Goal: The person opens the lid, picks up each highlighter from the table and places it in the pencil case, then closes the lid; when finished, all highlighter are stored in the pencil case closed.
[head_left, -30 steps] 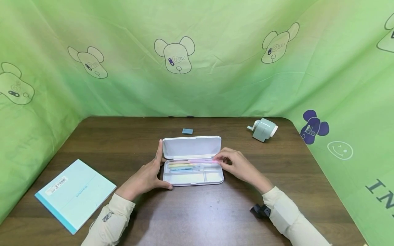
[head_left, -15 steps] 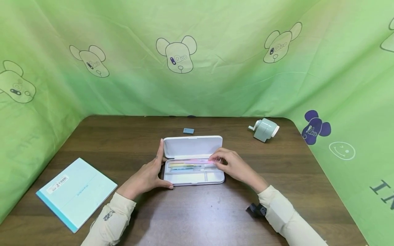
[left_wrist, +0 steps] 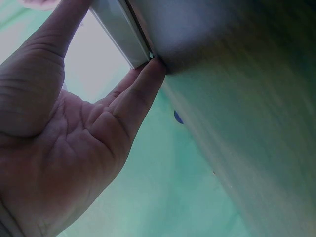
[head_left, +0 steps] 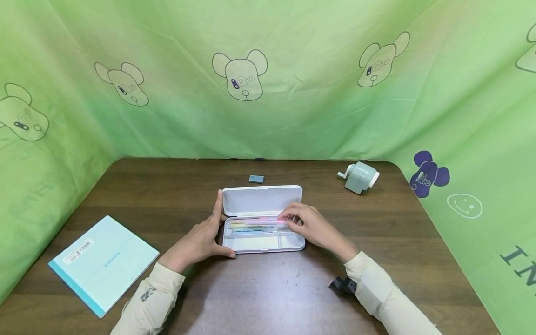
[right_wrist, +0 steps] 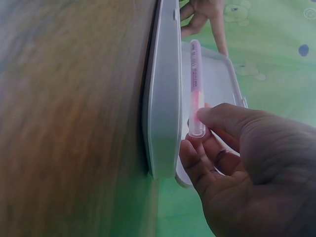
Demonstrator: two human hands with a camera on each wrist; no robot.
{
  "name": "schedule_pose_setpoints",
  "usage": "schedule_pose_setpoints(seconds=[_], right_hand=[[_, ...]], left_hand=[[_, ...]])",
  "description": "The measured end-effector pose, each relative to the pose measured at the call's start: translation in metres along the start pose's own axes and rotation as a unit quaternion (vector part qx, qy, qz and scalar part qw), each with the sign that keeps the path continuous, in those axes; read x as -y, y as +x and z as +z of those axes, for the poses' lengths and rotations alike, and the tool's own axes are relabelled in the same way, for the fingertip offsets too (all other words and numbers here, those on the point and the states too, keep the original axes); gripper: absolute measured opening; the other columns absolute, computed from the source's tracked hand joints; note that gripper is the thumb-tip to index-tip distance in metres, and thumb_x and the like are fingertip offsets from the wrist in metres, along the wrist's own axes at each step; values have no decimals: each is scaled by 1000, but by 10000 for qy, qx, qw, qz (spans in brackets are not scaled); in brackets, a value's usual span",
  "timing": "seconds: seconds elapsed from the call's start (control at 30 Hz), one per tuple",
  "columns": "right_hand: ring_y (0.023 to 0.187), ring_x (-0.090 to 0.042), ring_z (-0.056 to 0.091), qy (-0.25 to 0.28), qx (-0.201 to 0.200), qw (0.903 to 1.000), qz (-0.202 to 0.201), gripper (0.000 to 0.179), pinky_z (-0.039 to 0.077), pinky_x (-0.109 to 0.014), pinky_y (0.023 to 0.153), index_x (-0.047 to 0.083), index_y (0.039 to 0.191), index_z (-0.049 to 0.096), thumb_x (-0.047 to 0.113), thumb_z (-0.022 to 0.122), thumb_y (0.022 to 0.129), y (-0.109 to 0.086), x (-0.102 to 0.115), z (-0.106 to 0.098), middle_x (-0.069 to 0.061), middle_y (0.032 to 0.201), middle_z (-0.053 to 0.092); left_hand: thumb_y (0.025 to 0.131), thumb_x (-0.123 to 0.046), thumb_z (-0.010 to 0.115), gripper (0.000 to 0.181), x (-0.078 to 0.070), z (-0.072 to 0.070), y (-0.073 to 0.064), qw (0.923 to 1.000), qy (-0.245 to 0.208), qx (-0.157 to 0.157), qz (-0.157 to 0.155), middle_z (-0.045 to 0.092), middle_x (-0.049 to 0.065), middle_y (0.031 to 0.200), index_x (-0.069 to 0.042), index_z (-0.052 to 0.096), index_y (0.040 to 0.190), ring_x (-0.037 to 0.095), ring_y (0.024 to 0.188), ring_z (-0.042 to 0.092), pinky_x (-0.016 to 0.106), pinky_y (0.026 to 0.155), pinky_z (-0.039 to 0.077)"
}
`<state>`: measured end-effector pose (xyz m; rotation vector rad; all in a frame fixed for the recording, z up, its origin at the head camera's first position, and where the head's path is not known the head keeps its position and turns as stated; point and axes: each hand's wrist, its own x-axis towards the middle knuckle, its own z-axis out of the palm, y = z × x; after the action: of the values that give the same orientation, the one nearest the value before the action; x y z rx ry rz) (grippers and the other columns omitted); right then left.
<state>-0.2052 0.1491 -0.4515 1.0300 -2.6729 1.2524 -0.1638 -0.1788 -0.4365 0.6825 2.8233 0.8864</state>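
Note:
An open white pencil case (head_left: 251, 243) lies in mid-table with its lid (head_left: 262, 200) tipped back. My left hand (head_left: 200, 242) holds the case's left end, thumb at the front corner and index finger up beside the lid. In the left wrist view its fingertips meet the case's edge. My right hand (head_left: 311, 228) pinches a pink translucent capped pen (right_wrist: 196, 74) near one end, between thumb and fingers. The pen lies lengthwise over the back compartment. Yellow and blue pens (head_left: 251, 229) lie in that compartment, partly covered by the pink pen in the head view.
A small blue eraser-like block (head_left: 256, 178) lies behind the case. A grey-green crank pencil sharpener (head_left: 361, 177) stands at the back right. A light-blue notebook (head_left: 104, 265) lies at the left. Green printed cloth (head_left: 176, 125) hangs around the wooden table (head_left: 268, 293).
My right hand has moved left along the back compartment with the pink pen in its fingers. The left hand stays at the case's left end.

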Motion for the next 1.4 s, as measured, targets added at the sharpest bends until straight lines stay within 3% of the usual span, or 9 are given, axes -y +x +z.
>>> schedule_pose_setpoints(seconds=[0.33,0.57,0.77,0.93,1.03,1.23,1.3,1.4], right_hand=[[92,-13,64,85,86,9998,-180,16,57,-30,83,2,111,79,-6,72,99,5,5,4,-7,107,72],[91,-11,63,-27,104,9996,-250,15,57,-30,81,1,111,80,-4,72,99,8,9,9,-8,108,73],[89,-10,61,-74,145,9995,-270,17,56,-29,80,2,113,80,-3,71,100,10,9,13,-8,106,72],[89,-13,61,-175,128,9993,-303,17,54,-31,79,3,113,81,-3,71,100,12,10,15,-6,106,72],[89,-13,61,-139,114,9994,-292,18,54,-31,79,2,112,81,-4,71,99,14,11,16,-6,105,72],[90,-12,61,-84,156,9994,-282,17,55,-29,80,2,113,81,-4,71,99,16,15,19,-5,105,71],[90,-12,61,-108,165,9993,-304,18,55,-29,81,2,113,81,-4,72,99,17,16,20,-5,106,72],[91,-12,61,-137,153,9994,-286,18,55,-30,81,2,113,81,-4,72,98,19,17,21,-5,106,72]], left_hand=[[75,-28,104,165,3,1,1,10000,-5,-11,-8,66,22,132,-11,-32,166,37,117,67,60,103,51],[70,-47,103,168,42,21,7,9975,-33,-441,558,69,16,124,-20,-31,168,29,106,69,53,91,55],[72,-42,103,167,34,15,6,9981,-186,-310,508,68,18,128,-17,-31,167,33,111,68,58,95,54],[68,-45,105,169,49,27,10,9987,-133,-379,328,69,11,129,-20,-28,169,28,113,68,57,98,53],[68,-48,104,168,53,29,11,9978,-95,-462,465,69,12,127,-18,-26,170,28,111,69,55,95,54],[71,-44,104,168,36,19,6,9970,-171,-434,617,69,18,124,-19,-30,168,33,109,68,54,93,55],[71,-41,104,168,24,12,3,9979,-257,-341,480,69,19,126,-19,-30,168,35,113,68,60,97,53],[72,-42,104,166,25,12,3,9978,-242,-357,499,69,19,125,-19,-30,168,34,111,68,58,96,54]])
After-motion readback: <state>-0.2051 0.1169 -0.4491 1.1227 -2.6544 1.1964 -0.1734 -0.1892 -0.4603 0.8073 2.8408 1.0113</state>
